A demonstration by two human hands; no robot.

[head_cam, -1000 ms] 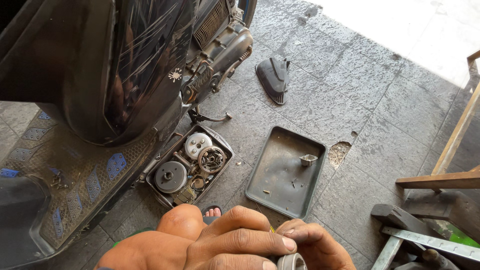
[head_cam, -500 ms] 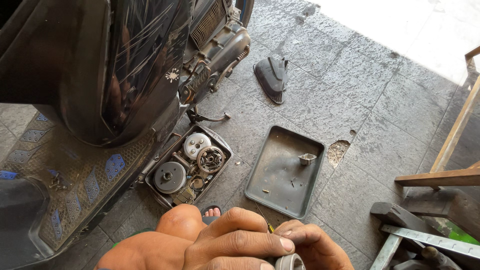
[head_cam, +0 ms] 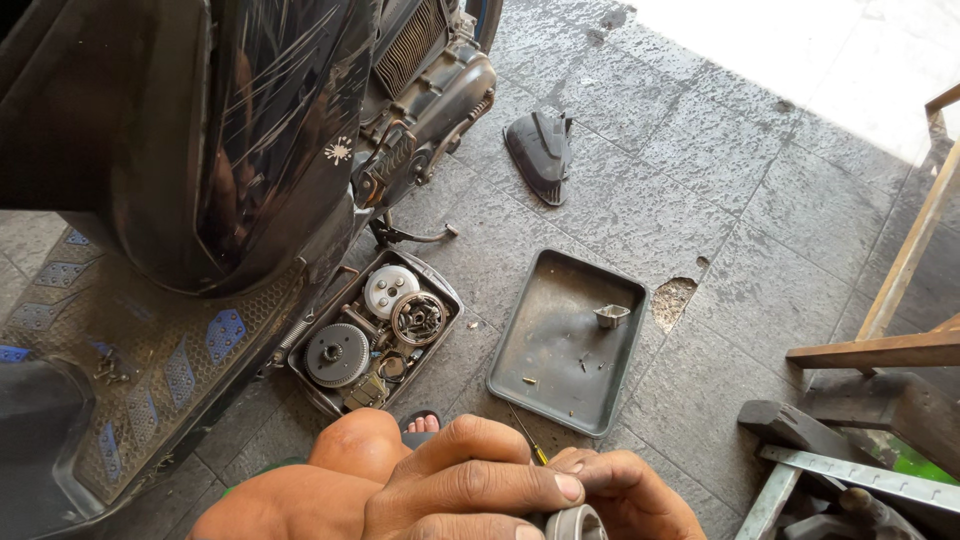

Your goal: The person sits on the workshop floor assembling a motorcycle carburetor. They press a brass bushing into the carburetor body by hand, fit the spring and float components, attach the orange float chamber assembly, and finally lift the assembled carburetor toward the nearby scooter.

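a small round grey metal part [head_cam: 575, 523] was held at the bottom edge of the view, mostly cut off by the frame. the left hand [head_cam: 470, 490] was curled over it from above, fingers closed around it, and the right hand [head_cam: 625, 490] was closed against it from the other side. just behind the hands a thin screwdriver with a yellow handle [head_cam: 528, 438] lay on the floor, and a bare knee [head_cam: 365, 445] was seen beside them. further out, a grey metal tray [head_cam: 545, 370] with a small metal piece [head_cam: 611, 316] sat on the tiled floor [head_cam: 720, 160], next to a second tray of round engine parts [head_cam: 375, 330] under the black scooter [head_cam: 200, 150]. a dark plastic cover [head_cam: 542, 150] lay well apart.
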